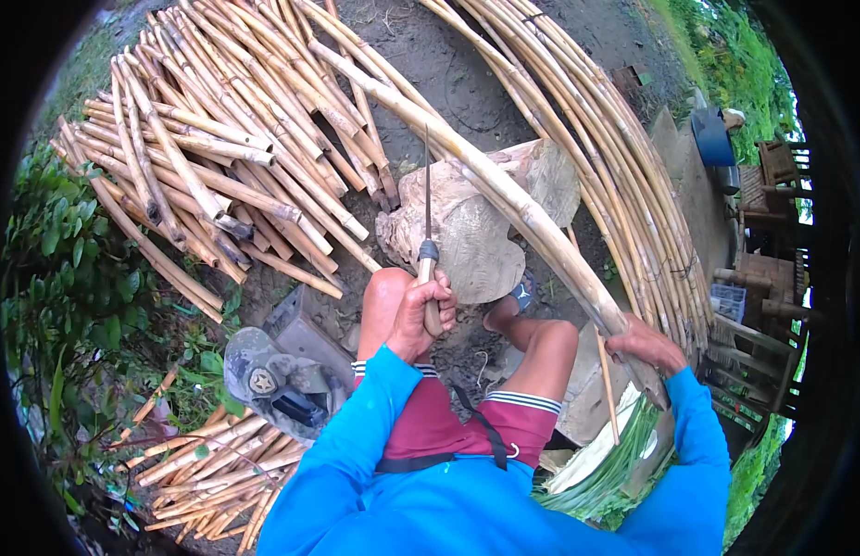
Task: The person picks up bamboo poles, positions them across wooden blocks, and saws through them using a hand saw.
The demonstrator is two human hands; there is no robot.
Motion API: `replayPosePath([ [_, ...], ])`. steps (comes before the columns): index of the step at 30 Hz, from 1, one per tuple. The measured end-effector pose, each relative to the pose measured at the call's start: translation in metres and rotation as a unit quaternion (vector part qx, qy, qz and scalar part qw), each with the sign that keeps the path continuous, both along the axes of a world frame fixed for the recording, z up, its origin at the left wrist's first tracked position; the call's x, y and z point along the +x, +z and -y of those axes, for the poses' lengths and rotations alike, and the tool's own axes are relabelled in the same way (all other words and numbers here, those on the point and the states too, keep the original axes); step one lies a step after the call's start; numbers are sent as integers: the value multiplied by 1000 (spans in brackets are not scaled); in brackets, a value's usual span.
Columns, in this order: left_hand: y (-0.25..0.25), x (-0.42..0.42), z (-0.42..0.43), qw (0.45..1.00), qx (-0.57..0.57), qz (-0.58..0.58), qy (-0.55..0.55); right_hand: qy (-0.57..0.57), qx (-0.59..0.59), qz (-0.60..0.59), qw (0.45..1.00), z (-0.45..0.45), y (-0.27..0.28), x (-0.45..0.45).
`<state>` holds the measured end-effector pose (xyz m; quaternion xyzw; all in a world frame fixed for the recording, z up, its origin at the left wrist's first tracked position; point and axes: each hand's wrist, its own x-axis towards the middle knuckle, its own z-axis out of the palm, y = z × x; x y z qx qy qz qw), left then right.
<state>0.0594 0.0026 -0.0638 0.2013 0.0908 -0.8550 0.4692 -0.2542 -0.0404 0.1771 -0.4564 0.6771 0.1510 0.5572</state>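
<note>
My left hand is closed around the wooden handle of a long thin blade, which points away from me. On the right, my right hand grips the near end of a long bamboo pole. That pole runs diagonally up to the left, passing over a pale wooden stump in front of my knees. The blade stands beside the pole, its tip close to the pole's edge; whether they touch I cannot tell.
Cut bamboo pieces are heaped at the upper left, with more at the lower left. Long poles lie at the right. A camouflage cap rests beside my left leg, green leaves near my right arm.
</note>
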Motion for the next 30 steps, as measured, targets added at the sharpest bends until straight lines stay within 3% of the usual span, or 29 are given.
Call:
replayPosePath([
  [2,-3,-2,-2,1000,-14,18,-18,146,-128,-145,970,-32,9,3],
  [3,-4,-4,-2,999,-16,23,-18,230,-196,-214,929,-50,11,1],
  [4,-3,-6,-2,999,-20,40,-21,192,-202,-276,920,-66,16,17],
  [8,-1,-19,-4,996,-13,81,-21,161,-220,-273,923,-134,-2,3],
  [10,-5,-25,-4,995,-1,94,-19,97,-202,-212,951,-169,-15,-8],
  [14,-12,-31,-9,996,-5,85,-27,58,-223,-177,957,-231,-48,-37],
  [20,-7,-48,-18,990,-12,131,-56,42,-263,-219,939,-262,-71,-55],
  [26,-5,-83,-23,962,-53,261,-66,20,-315,-203,927,-277,-57,-48],
  [30,-32,-116,-30,978,-103,164,-82,16,-317,-188,929,-302,-56,-46],
])
